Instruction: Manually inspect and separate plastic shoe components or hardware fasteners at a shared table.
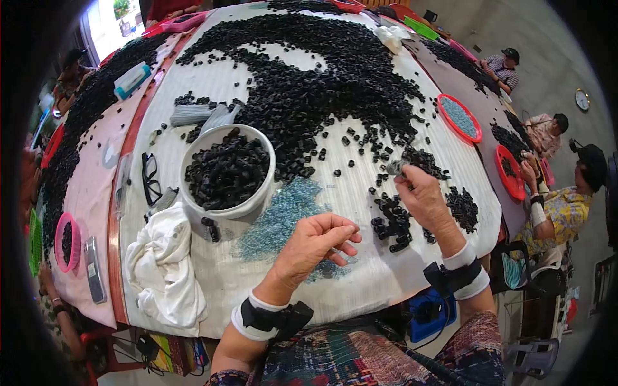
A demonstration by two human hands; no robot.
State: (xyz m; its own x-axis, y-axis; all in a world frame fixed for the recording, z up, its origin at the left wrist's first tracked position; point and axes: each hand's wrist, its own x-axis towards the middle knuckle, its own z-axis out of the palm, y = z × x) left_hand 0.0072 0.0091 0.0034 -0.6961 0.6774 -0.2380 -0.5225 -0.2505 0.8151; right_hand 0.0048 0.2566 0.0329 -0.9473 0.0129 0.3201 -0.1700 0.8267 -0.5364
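Observation:
My right hand (423,196) is closed in a pinch on a small grey, see-through bundle (395,167), over loose black plastic pieces (393,222). My left hand (315,246) hovers above the near edge of a pile of tiny bluish clear pieces (293,209). Its thumb and index fingertip come together, the other fingers curled loosely; anything between them is too small to make out. Left of that pile stands a white bucket (270,145) full of black plastic pieces (226,168). A smaller cluster of black pieces (461,209) lies right of my right hand.
A large heap of black pieces (290,77) spreads over the far table. At left are a white cloth (164,270), eyeglasses (150,179) and clear strip bundles (192,116). A red tray of bluish pieces (458,119) lies at right. Other people sit along both sides.

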